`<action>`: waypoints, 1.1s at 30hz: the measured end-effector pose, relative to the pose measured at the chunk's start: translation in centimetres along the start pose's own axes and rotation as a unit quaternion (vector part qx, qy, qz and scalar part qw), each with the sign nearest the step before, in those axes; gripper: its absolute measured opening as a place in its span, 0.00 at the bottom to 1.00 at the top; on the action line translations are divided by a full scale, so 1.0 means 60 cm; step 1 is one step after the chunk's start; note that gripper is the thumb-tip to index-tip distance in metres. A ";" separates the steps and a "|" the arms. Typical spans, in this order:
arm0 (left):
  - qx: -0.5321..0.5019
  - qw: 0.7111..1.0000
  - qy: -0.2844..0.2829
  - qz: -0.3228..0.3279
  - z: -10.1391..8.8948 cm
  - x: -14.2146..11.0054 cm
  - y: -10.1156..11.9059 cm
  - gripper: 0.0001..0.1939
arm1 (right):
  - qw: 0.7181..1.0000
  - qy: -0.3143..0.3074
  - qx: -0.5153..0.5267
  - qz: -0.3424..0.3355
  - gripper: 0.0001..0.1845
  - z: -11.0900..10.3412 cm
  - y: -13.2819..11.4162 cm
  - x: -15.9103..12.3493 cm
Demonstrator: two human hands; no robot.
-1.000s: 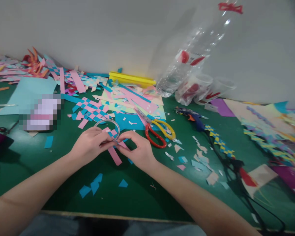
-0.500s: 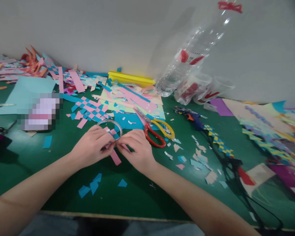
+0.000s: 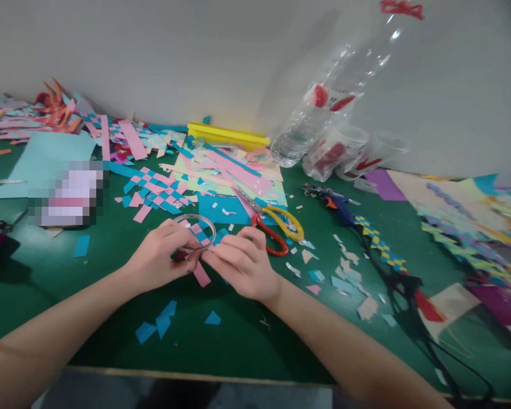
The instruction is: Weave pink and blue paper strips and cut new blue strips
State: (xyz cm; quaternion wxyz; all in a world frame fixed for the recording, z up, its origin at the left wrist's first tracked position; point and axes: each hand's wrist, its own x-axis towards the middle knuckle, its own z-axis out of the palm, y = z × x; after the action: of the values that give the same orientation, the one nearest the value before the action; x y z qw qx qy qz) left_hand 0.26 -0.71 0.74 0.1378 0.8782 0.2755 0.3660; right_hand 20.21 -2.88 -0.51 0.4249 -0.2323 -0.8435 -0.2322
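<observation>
My left hand (image 3: 159, 257) and my right hand (image 3: 241, 262) meet over a green table (image 3: 247, 341). Together they pinch a small woven piece of pink and blue paper strips (image 3: 200, 234) that sits inside a clear plastic ring (image 3: 195, 230). A pink strip end (image 3: 201, 274) hangs out below my fingers. The fingers of both hands are closed on the weave and ring.
Red and yellow scissors (image 3: 272, 224) lie just right of my hands. A woven pink-blue mat (image 3: 155, 193), loose strips, a yellow ruler (image 3: 227, 135), a clear bottle (image 3: 323, 108), plastic cups (image 3: 344, 150) and a glue gun (image 3: 336, 204) with its cable surround them. Paper scraps litter the table.
My right hand has turned and risen slightly, its fingers now curled over the weave. The ring has tilted a little to the right.
</observation>
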 end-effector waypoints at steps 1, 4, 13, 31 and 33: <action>-0.004 1.000 -0.001 0.001 0.001 0.000 0.000 0.04 | 1.000 -0.003 -0.005 -0.018 0.09 -0.002 0.002 -0.001; -0.003 1.000 -0.002 0.008 0.002 -0.002 -0.001 0.02 | 0.998 -0.008 -0.019 -0.063 0.08 -0.005 0.005 -0.002; 0.201 0.955 0.178 -0.125 -0.036 -0.001 -0.077 0.04 | 0.999 -0.010 0.033 -0.017 0.09 0.005 -0.009 -0.005; 0.101 0.992 -0.036 0.060 -0.011 0.002 -0.025 0.07 | 0.977 0.015 0.121 0.177 0.06 0.020 0.001 -0.006; 0.085 0.992 -0.050 0.077 -0.009 0.000 -0.025 0.08 | 0.976 0.024 0.118 0.182 0.08 0.020 -0.001 -0.004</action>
State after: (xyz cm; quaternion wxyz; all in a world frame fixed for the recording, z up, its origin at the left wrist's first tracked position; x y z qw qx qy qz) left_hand -0.70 0.51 0.46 0.0479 0.9226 0.2299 0.3060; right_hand 19.60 -2.25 -1.34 0.5046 -0.3245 -0.7981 -0.0549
